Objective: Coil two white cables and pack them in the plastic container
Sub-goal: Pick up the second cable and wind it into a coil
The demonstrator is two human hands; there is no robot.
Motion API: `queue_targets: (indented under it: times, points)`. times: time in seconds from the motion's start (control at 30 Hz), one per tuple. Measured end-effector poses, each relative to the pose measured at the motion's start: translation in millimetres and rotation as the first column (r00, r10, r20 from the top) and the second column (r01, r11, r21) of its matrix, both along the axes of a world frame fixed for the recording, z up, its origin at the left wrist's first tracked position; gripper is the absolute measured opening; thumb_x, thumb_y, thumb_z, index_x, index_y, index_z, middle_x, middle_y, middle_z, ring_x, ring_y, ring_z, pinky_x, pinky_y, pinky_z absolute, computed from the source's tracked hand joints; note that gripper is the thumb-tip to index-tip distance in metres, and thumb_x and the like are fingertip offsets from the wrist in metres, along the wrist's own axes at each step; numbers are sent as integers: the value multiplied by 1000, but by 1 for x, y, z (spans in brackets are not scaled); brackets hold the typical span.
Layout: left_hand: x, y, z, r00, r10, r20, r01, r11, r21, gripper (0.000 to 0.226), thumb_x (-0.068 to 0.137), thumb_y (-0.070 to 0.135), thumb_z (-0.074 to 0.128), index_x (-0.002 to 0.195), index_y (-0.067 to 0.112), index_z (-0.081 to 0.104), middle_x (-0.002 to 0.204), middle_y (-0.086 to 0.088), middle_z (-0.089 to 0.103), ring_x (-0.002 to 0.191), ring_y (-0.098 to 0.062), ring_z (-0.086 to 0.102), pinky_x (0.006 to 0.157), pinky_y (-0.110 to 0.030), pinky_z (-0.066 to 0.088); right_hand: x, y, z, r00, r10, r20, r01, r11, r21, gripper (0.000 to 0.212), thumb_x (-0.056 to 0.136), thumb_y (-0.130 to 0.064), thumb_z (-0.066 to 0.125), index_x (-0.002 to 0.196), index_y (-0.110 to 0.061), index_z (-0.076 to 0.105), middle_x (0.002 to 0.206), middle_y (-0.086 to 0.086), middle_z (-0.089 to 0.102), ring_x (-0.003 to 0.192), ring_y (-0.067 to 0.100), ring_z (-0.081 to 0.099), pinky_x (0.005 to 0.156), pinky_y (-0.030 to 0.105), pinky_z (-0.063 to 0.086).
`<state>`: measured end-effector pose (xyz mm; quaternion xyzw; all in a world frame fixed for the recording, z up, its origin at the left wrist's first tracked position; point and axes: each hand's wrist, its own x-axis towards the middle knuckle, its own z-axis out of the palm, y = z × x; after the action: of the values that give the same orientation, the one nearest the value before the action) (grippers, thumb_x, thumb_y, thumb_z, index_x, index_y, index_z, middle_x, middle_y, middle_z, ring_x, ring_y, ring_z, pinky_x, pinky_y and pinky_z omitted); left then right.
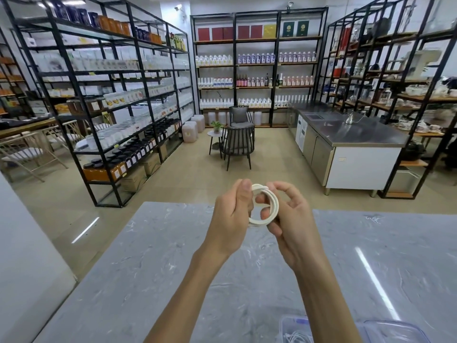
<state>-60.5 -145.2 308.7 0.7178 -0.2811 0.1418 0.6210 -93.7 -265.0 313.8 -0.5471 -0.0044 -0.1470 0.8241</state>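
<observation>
- White round cable [265, 209] wound into a small coil, gripped mid-air over grey marbled table [148, 256].
- Left hand [230, 214] pinching the left edge, thumb on top; right hand [294, 219] fingers hooked through the ring.
- Clear plastic container [286, 325] below, nearer right hand.

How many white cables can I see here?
2. One white cable is coiled, held between the left hand and right hand above the grey table. The other cable lies in the plastic container at the bottom edge, partly out of frame; more may be hidden.
</observation>
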Motion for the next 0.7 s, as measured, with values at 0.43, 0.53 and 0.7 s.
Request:
queue_targets:
  times: [0.43,0.53,0.7]
  points:
    - [18,10,-19,961,240,135,-273,889,367,42,101,52,24,75,23,39,56,7,38,52,-11,38,50,-25,32,-1,-25,-15,936,238,-258,-279,951,-133,18,89,-10,67,105,-14,77,106,13,75,96,19,72,82,27,59]
    - [17,9,-21,960,249,125,-279,879,388,38,102,49,25,75,25,38,57,8,38,53,-11,37,50,-26,31,1,-23,-14,918,319,-238,-339,940,-49,21,92,-2,61,108,-6,74,101,15,74,93,21,69,78,26,58]
    - [14,9,-25,969,233,86,-249,905,346,34,103,50,23,86,28,44,59,9,47,54,-10,43,49,-25,31,1,-21,-21,915,397,-75,-378,907,186,56,82,12,62,128,-20,59,91,11,70,87,23,70,81,35,56]
